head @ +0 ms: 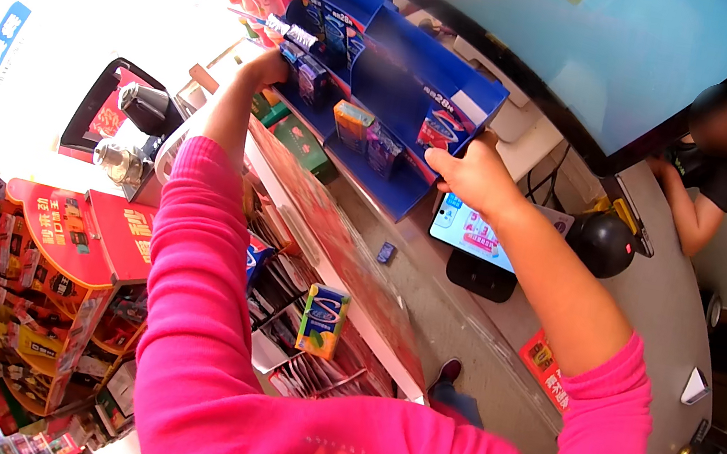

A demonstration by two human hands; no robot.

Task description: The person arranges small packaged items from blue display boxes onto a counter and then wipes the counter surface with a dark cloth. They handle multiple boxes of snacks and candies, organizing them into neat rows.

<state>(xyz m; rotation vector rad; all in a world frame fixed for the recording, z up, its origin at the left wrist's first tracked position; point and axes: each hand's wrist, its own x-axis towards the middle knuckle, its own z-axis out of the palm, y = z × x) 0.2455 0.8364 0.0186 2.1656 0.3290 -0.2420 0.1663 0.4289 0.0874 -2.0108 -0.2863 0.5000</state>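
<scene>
My left hand grips the left end of a blue tiered display rack. My right hand holds the rack's right end, thumb over its front edge. The rack is tilted in view, with bare steps among its goods. Dark small packs stand near my left hand. An orange pack and a purple pack stand on its lower step. Below the rack, a small blue pack lies on the floor. A green-and-blue pack lies on a divided shelf in front of my chest.
A large monitor stands behind the rack. Under my right forearm are a lit payment screen and a black dome-shaped device on the grey counter. Another person leans there. A red snack stand is at left.
</scene>
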